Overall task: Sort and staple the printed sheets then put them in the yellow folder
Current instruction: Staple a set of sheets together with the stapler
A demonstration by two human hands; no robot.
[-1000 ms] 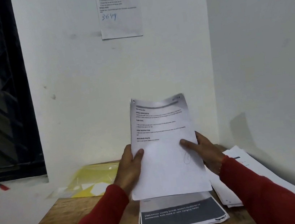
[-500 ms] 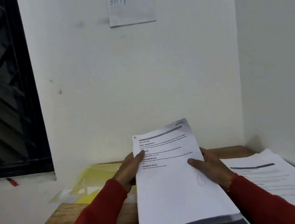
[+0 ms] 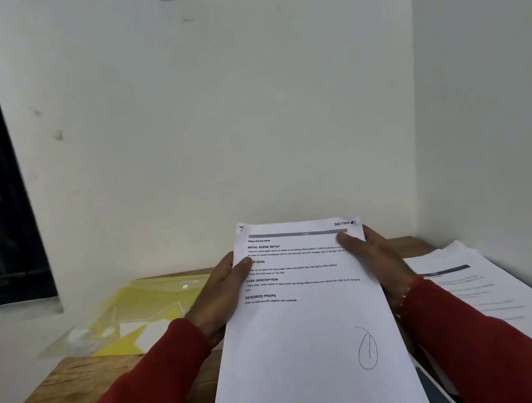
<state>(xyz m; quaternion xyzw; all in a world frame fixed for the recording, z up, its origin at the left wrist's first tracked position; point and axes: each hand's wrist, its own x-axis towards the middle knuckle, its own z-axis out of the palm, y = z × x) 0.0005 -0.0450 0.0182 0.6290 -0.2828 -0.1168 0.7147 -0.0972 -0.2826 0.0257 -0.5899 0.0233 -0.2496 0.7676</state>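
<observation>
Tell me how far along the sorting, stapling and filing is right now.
Early to midway. Done: nothing visibly filed; the yellow plastic folder lies shut on the wooden table. In hand: the left hand and right hand grip a white printed sheet set with small marks, possibly staples, at its top corners. Left: the loose white paper pile at right; no stapler visible.

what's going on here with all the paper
A person in red sleeves holds a printed set of sheets over a wooden table, left hand gripping its left edge and right hand its right edge, thumbs on top. The top page reads "Wipe dining table" and there seems to be a staple at its top left corner. The yellow folder lies on the table to the left, and another stack of sheets sits to the right. The held set is not in the folder yet.
</observation>
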